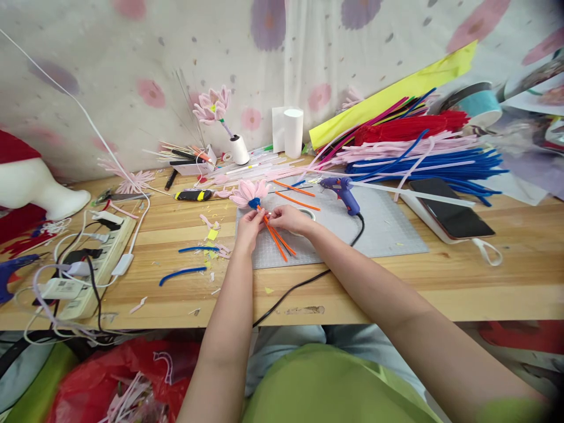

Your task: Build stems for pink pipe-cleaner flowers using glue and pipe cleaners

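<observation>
A pink pipe-cleaner flower [249, 192] with a blue collar sits above a bunch of orange pipe-cleaner stems [278, 239]. My left hand [249, 225] pinches the flower's base where the orange stems begin. My right hand [288, 219] is closed on the same orange stems just to the right, fingertips almost touching the left hand. Both hands hover over the left part of a grey cutting mat [388, 226]. Two loose orange pipe cleaners [296, 201] lie on the mat behind my right hand.
A blue glue gun [342, 192] stands on the mat, its black cord running to the table's front edge. Piles of coloured pipe cleaners [423, 153] and a phone [449, 214] lie right. A power strip [94, 258] with cables is left. Blue scraps [181, 274] lie on the wooden table.
</observation>
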The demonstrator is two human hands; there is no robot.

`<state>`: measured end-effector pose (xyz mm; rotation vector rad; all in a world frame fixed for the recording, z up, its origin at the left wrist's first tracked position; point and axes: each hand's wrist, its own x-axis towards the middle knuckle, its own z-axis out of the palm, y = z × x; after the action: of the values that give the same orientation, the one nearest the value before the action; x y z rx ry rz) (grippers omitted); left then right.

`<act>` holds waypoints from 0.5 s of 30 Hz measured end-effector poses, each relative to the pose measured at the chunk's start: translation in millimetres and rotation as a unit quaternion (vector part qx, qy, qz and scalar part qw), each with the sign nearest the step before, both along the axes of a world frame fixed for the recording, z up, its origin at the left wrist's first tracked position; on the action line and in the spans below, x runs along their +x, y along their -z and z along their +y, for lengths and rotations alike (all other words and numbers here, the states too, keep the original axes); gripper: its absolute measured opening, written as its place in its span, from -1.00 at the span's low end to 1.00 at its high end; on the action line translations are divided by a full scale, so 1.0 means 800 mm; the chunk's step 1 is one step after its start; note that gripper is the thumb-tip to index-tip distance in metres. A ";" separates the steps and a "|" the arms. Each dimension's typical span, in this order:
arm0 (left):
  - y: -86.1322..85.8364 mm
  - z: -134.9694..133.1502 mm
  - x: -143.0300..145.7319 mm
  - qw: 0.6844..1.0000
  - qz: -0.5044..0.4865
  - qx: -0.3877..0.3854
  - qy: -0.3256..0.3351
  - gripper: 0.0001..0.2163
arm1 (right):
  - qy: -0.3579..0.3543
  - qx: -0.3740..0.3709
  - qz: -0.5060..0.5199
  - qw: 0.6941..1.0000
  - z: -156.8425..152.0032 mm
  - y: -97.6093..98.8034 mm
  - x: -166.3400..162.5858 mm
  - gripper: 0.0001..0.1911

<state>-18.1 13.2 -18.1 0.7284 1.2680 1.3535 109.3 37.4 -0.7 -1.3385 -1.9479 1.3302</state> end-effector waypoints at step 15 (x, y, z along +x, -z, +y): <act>-0.003 0.000 0.024 0.993 0.070 0.051 -0.078 -0.91 | 0.011 0.093 0.054 0.994 0.002 0.010 0.005 -0.86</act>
<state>1.4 13.4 -15.9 0.8203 1.3974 1.5239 113.0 39.2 -9.0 -1.1714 -1.9268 1.1544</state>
